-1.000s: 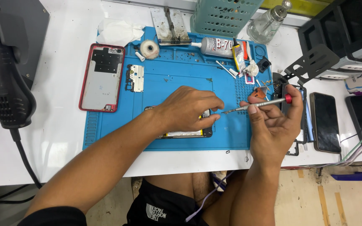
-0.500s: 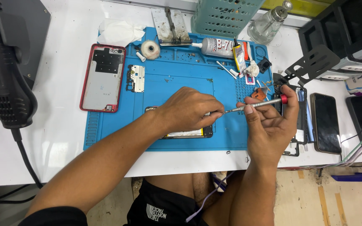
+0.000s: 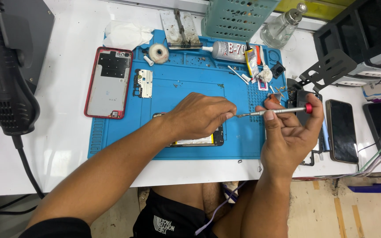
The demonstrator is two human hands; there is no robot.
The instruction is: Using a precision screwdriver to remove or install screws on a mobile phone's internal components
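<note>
Screwdriver: held level, red cap, tip meets L fingertips.
R hand: fingers clamped on screwdriver.
L hand: resting on opened phone, pinching at the tip.
Mat: blue, under phone.

From my feed: blue mat looks matt rubbery, ridged along its left edge. Screwdriver has a bright metal shaft and glossy red cap. Phone back cover is dull grey inside with a glossy red rim. Bottle at the tabletop's far edge is clear glass. Tabletop is smooth white.
</note>
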